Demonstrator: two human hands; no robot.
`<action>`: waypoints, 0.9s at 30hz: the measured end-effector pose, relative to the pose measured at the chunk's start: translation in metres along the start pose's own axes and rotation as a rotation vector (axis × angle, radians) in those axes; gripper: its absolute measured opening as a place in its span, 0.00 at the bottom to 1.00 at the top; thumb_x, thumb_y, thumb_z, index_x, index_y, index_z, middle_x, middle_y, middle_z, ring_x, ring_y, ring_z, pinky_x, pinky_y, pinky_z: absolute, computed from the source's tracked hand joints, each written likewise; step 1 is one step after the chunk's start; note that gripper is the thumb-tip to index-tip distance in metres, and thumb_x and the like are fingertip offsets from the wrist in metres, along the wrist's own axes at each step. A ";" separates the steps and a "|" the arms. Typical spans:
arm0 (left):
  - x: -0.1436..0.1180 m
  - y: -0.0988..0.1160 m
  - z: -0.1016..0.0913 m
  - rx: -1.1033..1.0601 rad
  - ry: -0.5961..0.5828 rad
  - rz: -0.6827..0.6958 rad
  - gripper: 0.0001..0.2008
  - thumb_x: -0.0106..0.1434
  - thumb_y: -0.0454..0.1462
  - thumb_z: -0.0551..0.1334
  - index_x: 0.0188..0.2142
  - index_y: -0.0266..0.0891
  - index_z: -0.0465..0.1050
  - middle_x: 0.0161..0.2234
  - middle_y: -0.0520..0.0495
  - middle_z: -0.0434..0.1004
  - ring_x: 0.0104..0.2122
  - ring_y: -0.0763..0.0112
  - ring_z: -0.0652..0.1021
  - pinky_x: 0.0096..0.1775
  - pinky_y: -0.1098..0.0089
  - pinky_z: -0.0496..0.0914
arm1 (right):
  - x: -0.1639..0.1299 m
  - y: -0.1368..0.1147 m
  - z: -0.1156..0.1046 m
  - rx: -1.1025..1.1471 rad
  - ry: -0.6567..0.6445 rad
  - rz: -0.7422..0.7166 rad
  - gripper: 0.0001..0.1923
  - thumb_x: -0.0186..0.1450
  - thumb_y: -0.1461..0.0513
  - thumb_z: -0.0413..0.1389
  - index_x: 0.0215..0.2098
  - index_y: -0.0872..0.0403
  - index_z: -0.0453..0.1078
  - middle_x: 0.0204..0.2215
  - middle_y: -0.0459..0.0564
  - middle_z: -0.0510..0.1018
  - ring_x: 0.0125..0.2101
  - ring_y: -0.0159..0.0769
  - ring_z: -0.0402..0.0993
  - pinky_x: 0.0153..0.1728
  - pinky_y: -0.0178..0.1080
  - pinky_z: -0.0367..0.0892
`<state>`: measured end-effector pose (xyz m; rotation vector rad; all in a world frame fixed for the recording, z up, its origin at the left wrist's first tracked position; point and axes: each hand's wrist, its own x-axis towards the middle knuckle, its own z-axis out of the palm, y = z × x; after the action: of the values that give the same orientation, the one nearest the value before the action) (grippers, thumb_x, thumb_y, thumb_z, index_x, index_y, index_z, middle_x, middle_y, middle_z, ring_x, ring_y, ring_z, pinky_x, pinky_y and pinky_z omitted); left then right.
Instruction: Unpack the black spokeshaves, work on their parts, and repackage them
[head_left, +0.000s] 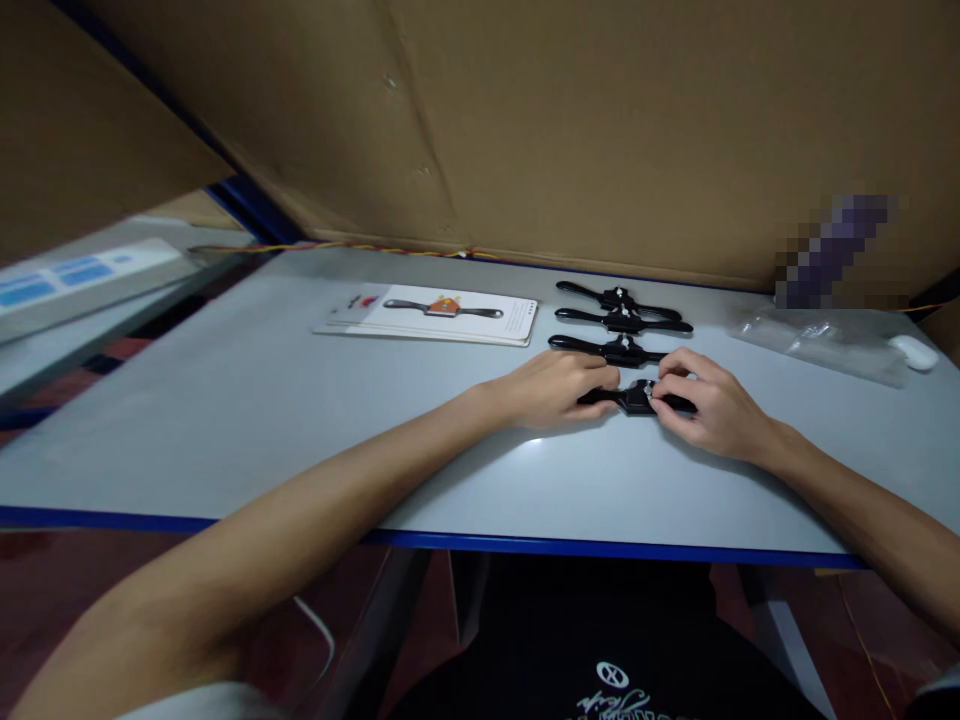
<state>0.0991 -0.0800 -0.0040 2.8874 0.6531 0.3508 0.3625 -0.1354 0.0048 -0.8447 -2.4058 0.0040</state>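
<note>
Left hand (559, 388): palm down, fingers curled over the nearest black spokeshave (636, 398) handle.
Right hand (709, 405): fingertips pinching its centre.
Table (225, 420): both forearms extended across.

Both hands on the nearest black tool (636, 398) on the grey counter (225, 420): left hand (559, 388) grips its left handle, right hand (705, 405) pinches at its centre. Three matching tools (621, 322) lie in a row just beyond; printed card (431, 313) far left of them, clear bag (814, 342) far right.
</note>
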 end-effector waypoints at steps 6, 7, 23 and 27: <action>0.000 -0.001 0.001 0.002 0.008 0.013 0.14 0.75 0.44 0.54 0.44 0.38 0.75 0.37 0.43 0.79 0.33 0.65 0.76 0.32 0.65 0.66 | 0.000 -0.002 0.008 -0.023 0.034 -0.004 0.06 0.73 0.66 0.55 0.43 0.52 0.73 0.43 0.54 0.83 0.42 0.42 0.79 0.43 0.46 0.73; 0.000 -0.001 0.001 0.002 0.007 0.011 0.14 0.75 0.44 0.54 0.44 0.38 0.75 0.37 0.43 0.79 0.33 0.65 0.76 0.32 0.65 0.66 | 0.000 -0.001 0.009 -0.042 0.029 -0.009 0.06 0.74 0.66 0.54 0.42 0.52 0.73 0.41 0.54 0.84 0.40 0.42 0.79 0.42 0.46 0.73; -0.001 -0.001 0.001 0.006 0.011 0.021 0.15 0.75 0.44 0.54 0.46 0.38 0.75 0.39 0.43 0.79 0.34 0.64 0.77 0.34 0.65 0.67 | -0.002 -0.009 0.004 0.018 -0.013 -0.101 0.05 0.69 0.66 0.57 0.42 0.50 0.74 0.40 0.50 0.86 0.41 0.43 0.78 0.43 0.46 0.70; -0.002 -0.001 0.001 -0.003 0.003 0.018 0.15 0.75 0.44 0.54 0.45 0.38 0.75 0.38 0.43 0.79 0.35 0.64 0.77 0.34 0.65 0.67 | -0.001 -0.007 0.001 -0.043 -0.016 -0.078 0.05 0.70 0.66 0.56 0.41 0.52 0.74 0.42 0.53 0.86 0.42 0.45 0.79 0.42 0.48 0.70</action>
<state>0.0974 -0.0796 -0.0051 2.8923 0.6273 0.3578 0.3584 -0.1413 0.0045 -0.7725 -2.4600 -0.0724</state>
